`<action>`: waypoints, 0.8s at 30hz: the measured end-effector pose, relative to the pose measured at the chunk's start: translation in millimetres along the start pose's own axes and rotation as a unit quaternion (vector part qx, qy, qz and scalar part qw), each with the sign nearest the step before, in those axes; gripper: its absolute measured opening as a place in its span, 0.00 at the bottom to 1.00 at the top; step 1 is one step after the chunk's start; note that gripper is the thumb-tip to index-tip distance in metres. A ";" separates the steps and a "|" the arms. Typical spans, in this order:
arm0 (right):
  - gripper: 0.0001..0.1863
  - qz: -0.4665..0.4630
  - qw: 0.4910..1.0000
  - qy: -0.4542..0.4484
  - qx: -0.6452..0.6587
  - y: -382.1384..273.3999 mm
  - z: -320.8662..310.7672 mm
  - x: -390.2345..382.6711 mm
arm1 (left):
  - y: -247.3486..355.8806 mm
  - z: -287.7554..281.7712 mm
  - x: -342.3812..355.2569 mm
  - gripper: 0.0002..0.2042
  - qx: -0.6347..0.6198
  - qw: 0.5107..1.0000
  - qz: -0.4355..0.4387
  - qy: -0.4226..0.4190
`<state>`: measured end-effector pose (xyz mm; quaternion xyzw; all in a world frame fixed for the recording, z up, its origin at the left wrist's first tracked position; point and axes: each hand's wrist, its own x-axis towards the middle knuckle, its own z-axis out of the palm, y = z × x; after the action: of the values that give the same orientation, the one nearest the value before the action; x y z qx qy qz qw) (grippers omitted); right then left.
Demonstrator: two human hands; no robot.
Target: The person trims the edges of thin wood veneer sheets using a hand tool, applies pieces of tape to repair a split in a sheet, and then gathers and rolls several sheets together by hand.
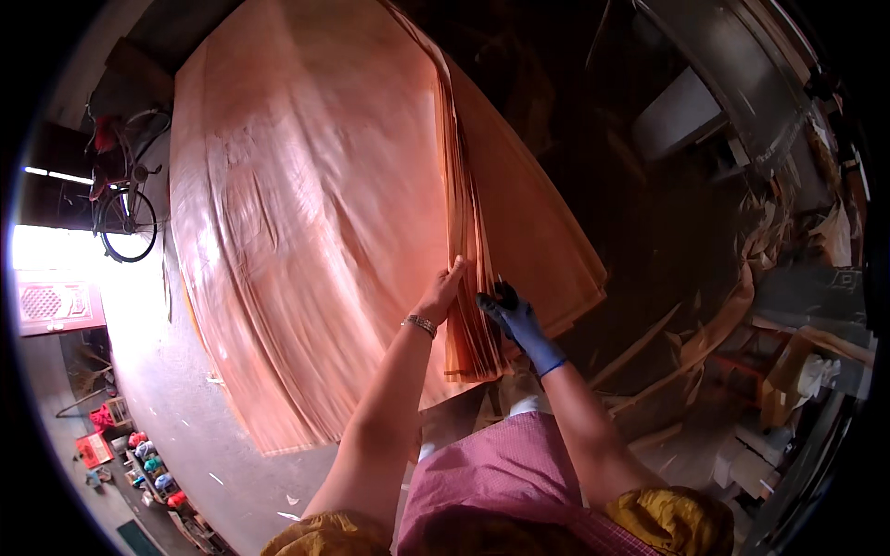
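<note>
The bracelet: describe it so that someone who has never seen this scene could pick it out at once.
Start at the big sheet of reddish-orange veneer filling the middle of the head view. The left hand, bare, presses on its right edge, where thin sheets hang in layers. The bracelet is the thin silvery band on that wrist; the right hand beside it wears a blue glove and no band.

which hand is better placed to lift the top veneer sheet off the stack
Left, probably. The bare left hand already rests on the top sheet at its edge, while the gloved right hand sits lower against the side of the veneer stack, beside the sheet edges.
</note>
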<state>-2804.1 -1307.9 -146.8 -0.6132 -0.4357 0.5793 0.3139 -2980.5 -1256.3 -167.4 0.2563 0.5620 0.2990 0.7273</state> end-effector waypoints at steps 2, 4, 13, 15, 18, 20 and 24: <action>0.37 0.041 0.999 -0.007 -0.006 -9.5 -15.8 5.0 | 1.1 10.0 9.9 0.29 0.031 0.999 -0.023 -0.006; 0.38 0.039 0.997 -0.028 0.062 -9.1 -28.4 12.1 | 1.9 20.0 18.5 0.26 0.027 0.997 -0.072 0.008; 0.44 0.144 0.978 -0.127 0.086 13.6 -91.9 30.1 | -31.5 24.1 47.8 0.22 0.010 0.996 -0.068 0.054; 0.42 0.174 0.967 -0.143 0.118 26.8 -95.5 34.1 | -40.0 22.2 48.9 0.22 -0.005 0.996 -0.069 0.063; 0.45 0.216 0.950 -0.140 0.178 58.0 -117.3 42.8 | -37.3 37.0 46.0 0.22 -0.017 0.995 -0.073 0.071; 0.41 0.192 0.973 -0.120 0.047 69.9 -140.4 51.3 | -31.8 44.3 42.6 0.23 -0.011 0.994 -0.068 0.081; 0.33 0.167 0.981 -0.092 0.025 60.3 -166.2 56.3 | -48.9 16.7 31.6 0.24 -0.008 0.993 -0.036 0.109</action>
<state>-2633.2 -1262.9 -203.2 -0.6134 -0.3400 0.6881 0.1865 -2951.1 -1267.8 -219.1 0.1963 0.6441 0.3034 0.6742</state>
